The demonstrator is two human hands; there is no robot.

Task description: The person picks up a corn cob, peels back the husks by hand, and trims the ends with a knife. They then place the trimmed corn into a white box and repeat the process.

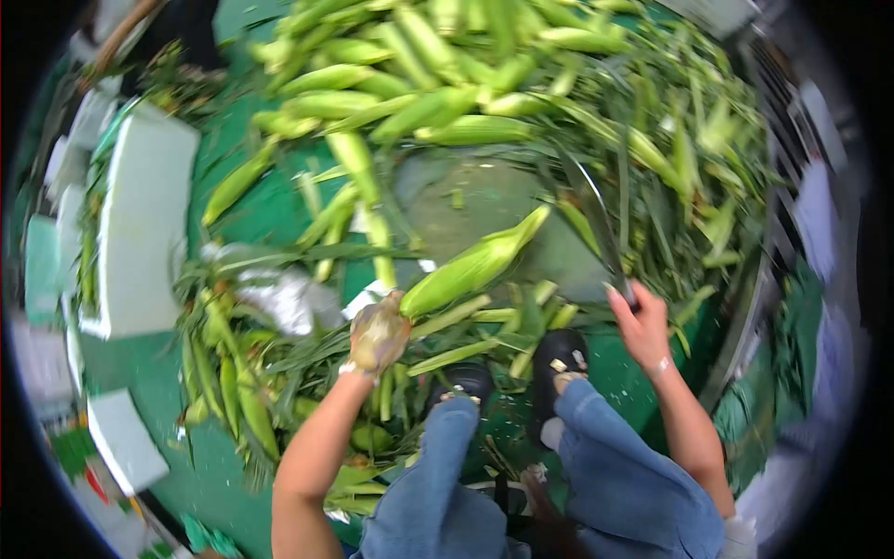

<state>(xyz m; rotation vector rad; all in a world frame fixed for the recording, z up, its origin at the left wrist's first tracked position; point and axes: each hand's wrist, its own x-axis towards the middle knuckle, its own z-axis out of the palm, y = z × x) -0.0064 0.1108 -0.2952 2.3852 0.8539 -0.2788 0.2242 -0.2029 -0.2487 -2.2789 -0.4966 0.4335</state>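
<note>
My left hand (pixel 379 333), in a thin pale glove, is closed round the lower end of a green corn cob in its husk (pixel 470 270). The cob points up and to the right over a round board (pixel 475 200). In my bare right hand (pixel 641 321) is the handle of a long knife (pixel 601 219), its blade pointing up and slightly left, beside the board and apart from the cob. Fingers of the right hand are wrapped round the handle.
A large heap of corn (pixel 428 56) lies beyond the board. Husks and leaves (pixel 689 140) pile up at the right, more corn (pixel 242 391) at the lower left. White foam boxes (pixel 149 214) stand at the left. My feet in dark shoes (pixel 559 363) are near the board.
</note>
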